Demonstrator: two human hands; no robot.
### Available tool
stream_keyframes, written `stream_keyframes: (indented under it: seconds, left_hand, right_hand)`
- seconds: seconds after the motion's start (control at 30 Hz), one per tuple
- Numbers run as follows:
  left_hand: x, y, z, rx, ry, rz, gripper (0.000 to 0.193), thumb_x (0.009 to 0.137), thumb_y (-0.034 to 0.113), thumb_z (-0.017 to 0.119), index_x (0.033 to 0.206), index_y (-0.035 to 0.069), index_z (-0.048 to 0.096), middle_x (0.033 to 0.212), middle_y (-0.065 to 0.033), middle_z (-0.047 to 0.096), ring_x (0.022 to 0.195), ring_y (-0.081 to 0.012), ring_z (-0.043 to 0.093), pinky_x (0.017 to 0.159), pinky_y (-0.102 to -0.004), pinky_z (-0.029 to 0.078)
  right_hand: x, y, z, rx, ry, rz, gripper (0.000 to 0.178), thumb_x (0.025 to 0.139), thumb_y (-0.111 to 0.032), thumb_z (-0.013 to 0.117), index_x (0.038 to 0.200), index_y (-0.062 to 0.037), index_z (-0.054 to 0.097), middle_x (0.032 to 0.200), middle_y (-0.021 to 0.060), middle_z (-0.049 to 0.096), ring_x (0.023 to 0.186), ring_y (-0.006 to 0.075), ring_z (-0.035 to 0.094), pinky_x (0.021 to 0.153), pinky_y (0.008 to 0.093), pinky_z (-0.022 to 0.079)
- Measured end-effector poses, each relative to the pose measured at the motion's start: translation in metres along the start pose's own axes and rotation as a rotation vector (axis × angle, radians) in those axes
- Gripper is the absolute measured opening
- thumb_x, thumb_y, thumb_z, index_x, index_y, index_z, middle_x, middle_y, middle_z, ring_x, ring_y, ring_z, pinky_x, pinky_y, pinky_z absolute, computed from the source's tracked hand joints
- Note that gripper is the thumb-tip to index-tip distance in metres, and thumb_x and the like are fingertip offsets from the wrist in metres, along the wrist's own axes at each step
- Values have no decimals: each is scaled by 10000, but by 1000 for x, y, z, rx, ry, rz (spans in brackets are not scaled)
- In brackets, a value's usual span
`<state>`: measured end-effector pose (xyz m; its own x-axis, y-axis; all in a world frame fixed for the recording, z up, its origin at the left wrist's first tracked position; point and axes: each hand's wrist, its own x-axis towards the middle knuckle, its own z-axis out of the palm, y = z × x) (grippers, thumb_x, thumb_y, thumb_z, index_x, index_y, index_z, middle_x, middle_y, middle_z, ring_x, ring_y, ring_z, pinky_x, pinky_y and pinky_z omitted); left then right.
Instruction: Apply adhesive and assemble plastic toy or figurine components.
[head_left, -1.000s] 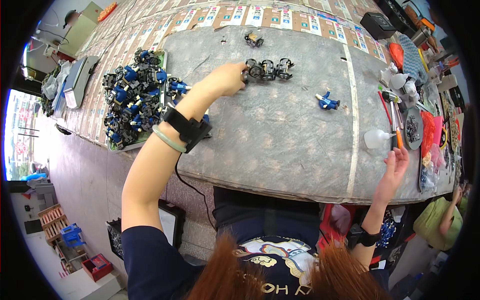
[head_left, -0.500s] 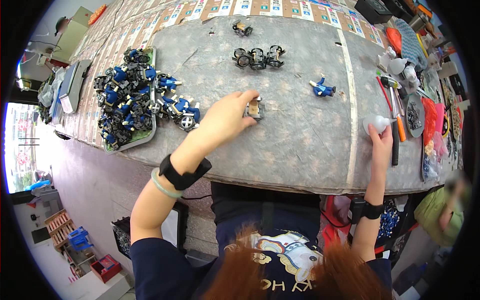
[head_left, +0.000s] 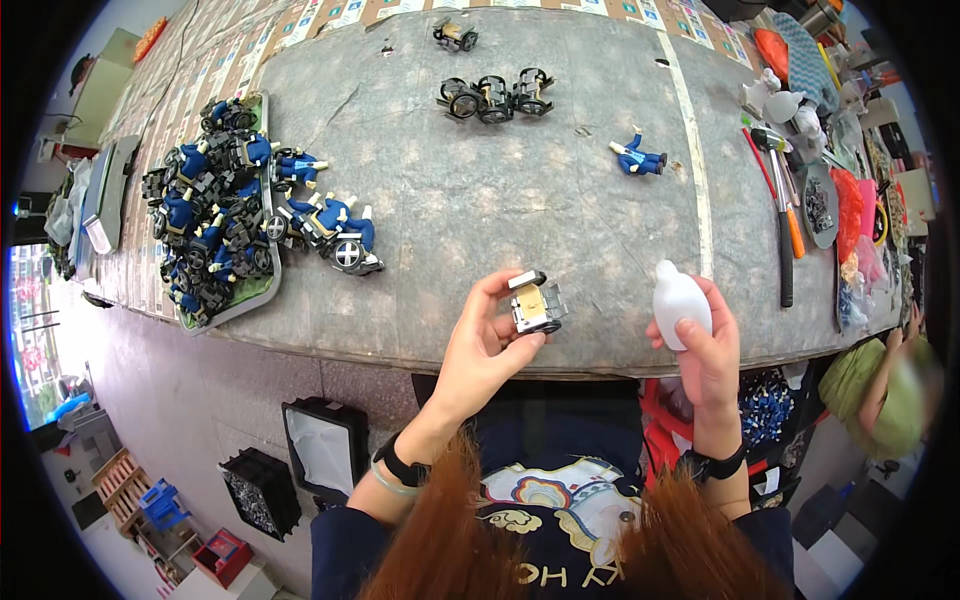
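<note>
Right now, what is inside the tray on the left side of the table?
Blue-clothed figures and black wheeled pieces are piled in the tray. A green surface shows at its near right corner; whatever lies beneath the pile is covered and cannot be seen.

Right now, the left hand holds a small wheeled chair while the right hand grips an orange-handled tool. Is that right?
Not quite: the head view shows the right hand gripping a white bottle instead. The left hand does hold the small wheeled chair.
</note>
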<state>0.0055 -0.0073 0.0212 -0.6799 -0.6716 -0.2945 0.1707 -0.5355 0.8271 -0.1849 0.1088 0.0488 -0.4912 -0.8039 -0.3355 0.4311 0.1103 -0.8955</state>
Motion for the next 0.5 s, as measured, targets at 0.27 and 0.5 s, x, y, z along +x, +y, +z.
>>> stream_keyframes:
  seconds: [0.27, 0.5]
  left_hand:
    - [-3, -4, -11, 2, -36, 25, 558, 737, -24, 580, 1215, 42, 299, 1130, -78, 388, 927, -126, 501, 785, -247, 413]
    - [-5, -14, -10, 436, 1, 93, 562, 704, -26, 623, 1187, 52, 347, 1012, -39, 454, 868, -104, 493, 768, -240, 418]
  right_hand:
    - [0, -3, 25, 31, -27, -22, 376, 657, -57, 659, 974, -13, 461, 910, 75, 538, 816, 130, 522, 696, 233, 416]
    - [-3, -1, 42, -196, -2, -239, 354, 633, -26, 666, 923, -46, 464, 860, 28, 500, 797, 93, 490, 699, 221, 399]
